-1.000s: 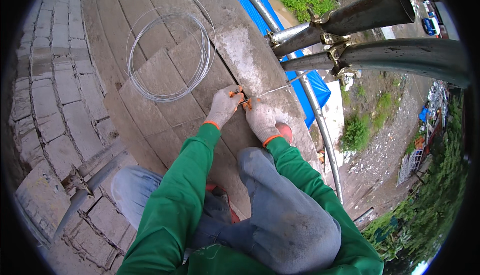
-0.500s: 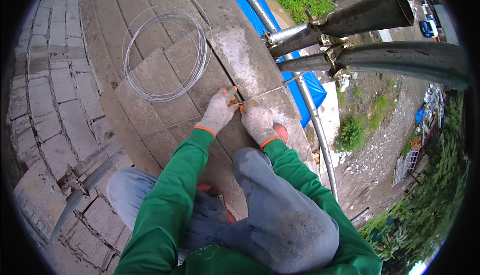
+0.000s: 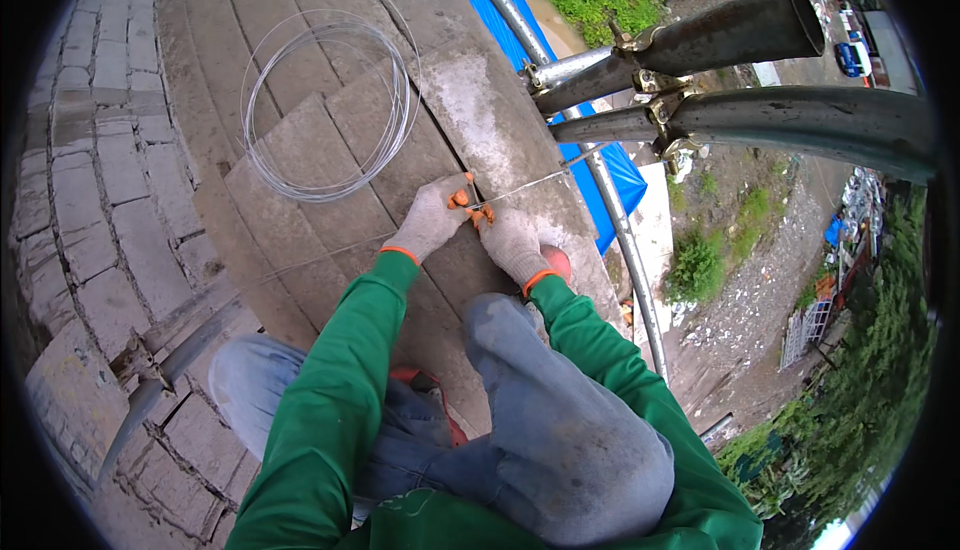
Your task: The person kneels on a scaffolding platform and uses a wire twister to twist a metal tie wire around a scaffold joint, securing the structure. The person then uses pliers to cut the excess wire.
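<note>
Both my hands, in pale knitted gloves with orange cuffs and fingertips, meet at a gap in the grey boards (image 3: 390, 200). My left hand (image 3: 435, 212) is closed, pinching a thin wire (image 3: 520, 191). My right hand (image 3: 505, 240) is closed on the same wire, just beside it and to the right. From my fingers the wire runs up to the right toward the boards' outer edge. A loose coil of silvery wire (image 3: 398, 110) lies on the boards ahead and left of my hands. My bent knees in jeans are just below them, with a red shoe partly showing.
Dark steel poles with clamps (image 3: 730, 25) stick out at upper right. A pale rail (image 3: 615, 210) and blue sheeting (image 3: 620, 175) run beyond the boards' edge, with ground, weeds and debris far below. A rough block surface (image 3: 120, 200) and a pipe (image 3: 185, 355) are at left.
My fingers have shifted slightly on the wire, my left fingertips curling differently around it. The whole view has drifted a little leftward; the coil still lies in place.
</note>
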Motion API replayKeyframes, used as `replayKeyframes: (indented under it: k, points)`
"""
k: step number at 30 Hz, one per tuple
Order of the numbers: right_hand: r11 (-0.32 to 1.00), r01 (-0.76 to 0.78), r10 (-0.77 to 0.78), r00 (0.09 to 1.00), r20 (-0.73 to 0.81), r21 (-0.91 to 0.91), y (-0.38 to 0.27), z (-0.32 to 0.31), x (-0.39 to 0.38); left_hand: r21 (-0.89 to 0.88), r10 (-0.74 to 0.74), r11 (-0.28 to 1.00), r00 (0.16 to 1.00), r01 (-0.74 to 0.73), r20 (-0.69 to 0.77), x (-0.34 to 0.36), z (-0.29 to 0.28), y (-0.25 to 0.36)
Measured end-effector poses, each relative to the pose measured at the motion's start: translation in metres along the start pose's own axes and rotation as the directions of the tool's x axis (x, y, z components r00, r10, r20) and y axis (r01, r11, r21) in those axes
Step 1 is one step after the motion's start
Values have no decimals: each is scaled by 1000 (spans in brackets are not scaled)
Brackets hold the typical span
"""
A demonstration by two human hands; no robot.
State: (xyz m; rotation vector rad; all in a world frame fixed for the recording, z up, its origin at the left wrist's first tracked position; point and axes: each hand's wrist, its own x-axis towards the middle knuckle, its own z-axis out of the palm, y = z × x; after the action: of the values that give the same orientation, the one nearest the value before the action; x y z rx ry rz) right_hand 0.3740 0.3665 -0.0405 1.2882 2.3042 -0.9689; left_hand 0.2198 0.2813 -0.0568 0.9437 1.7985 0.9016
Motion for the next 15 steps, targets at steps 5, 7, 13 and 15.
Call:
replayKeyframes:
  k: [5,7,13,15]
  points:
    - [999,28,-28,999,-20,-40,6,12,-4,27,1,1000,998,-2,58,5,-5,6]
    - [992,94,-94,996,-3,-83,11,8,-7,82,22,996,998,-27,59,3,-7,7]
    - [991,119,-115,991,68,-58,7,-6,-15,-39,-161,985,982,165,97,-2,-11,-3]
    - [988,103,-101,995,20,-111,23,-9,-9,-79,-338,931,923,357,181,6,-12,34]
